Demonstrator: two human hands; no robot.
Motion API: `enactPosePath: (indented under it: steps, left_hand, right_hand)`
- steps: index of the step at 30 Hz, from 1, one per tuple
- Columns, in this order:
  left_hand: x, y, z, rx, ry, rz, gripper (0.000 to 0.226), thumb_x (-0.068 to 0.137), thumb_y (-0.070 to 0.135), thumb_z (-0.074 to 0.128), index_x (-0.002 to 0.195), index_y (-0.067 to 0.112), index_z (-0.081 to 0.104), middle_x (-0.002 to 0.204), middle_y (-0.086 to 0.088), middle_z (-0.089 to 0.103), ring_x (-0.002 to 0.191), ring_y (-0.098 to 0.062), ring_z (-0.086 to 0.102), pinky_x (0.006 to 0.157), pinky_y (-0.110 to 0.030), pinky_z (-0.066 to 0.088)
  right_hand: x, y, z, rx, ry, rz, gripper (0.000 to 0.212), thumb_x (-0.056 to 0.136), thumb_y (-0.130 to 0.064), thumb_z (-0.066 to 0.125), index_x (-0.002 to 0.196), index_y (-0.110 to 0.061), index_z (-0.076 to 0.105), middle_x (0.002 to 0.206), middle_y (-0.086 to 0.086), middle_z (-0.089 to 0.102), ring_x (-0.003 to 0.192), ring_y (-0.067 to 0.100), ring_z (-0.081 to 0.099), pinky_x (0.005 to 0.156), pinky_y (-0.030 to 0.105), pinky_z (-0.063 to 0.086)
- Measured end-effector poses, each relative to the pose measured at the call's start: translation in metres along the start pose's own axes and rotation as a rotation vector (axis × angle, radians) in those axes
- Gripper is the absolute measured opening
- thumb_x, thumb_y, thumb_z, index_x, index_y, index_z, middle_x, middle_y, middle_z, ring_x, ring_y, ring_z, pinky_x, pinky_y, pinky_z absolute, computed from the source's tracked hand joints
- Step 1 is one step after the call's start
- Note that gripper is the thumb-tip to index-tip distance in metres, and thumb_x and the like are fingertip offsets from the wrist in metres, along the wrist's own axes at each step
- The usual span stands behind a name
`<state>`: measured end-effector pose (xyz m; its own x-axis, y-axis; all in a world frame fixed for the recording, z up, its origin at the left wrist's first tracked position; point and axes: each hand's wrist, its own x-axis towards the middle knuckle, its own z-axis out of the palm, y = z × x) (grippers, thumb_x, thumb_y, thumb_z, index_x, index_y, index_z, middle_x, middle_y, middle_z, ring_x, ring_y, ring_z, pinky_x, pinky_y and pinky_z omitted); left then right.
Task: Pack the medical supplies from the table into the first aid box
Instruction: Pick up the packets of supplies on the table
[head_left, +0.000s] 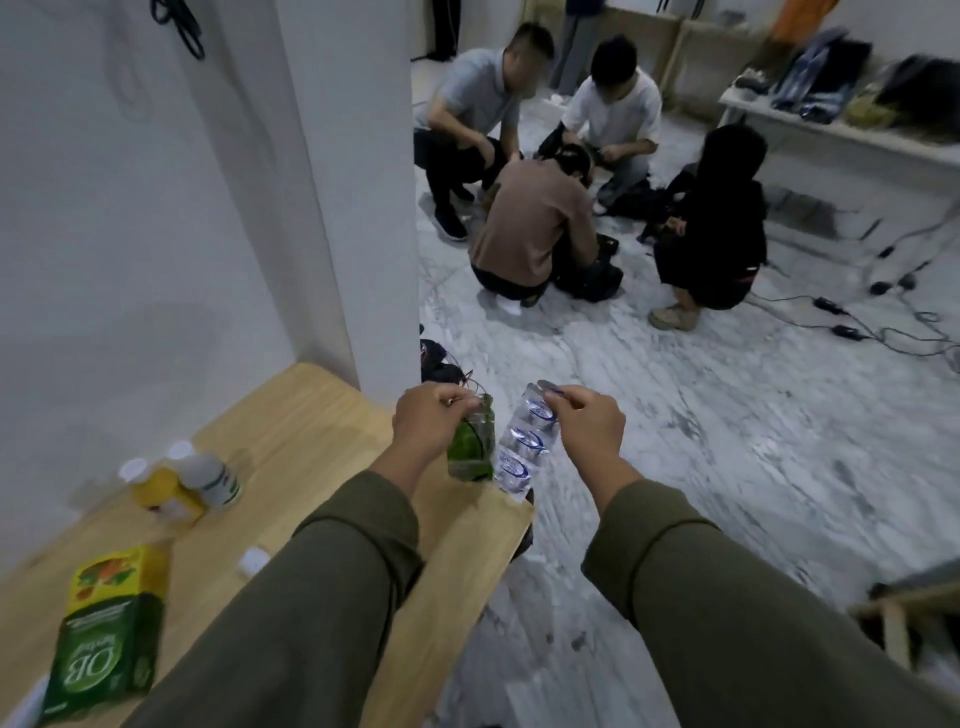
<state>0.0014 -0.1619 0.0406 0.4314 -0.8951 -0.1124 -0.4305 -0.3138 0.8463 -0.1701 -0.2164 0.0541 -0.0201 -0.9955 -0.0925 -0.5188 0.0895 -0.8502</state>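
Observation:
My left hand pinches the top of a green sachet strip that hangs down over the far corner of the wooden table. Just to its right, my right hand pinches the top of a silver blister strip with blue print, also hanging. On the table lie a yellow bottle and a white bottle on their sides, a green and yellow box and a small white cap. No first aid box is in view.
A white wall and pillar rise behind the table. Several people crouch on the marble floor beyond. Black cables trail at the right, near a bench with clothes. A wooden frame sits at lower right.

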Motion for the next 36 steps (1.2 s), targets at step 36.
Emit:
enactPosePath:
  steps: [36]
  left_hand:
    - [0.176, -0.115, 0.162, 0.489, -0.542, -0.290, 0.089, 0.085, 0.038, 0.065, 0.151, 0.022, 0.008, 0.156, -0.010, 0.023, 0.143, -0.028, 0.023, 0.115, -0.040, 0.025]
  right_hand:
    - [0.163, 0.164, 0.108, -0.117, -0.504, 0.396, 0.062, 0.088, -0.054, 0.051, 0.141, -0.025, 0.037, 0.152, 0.003, 0.033, 0.140, 0.025, 0.030, 0.112, 0.043, 0.029]
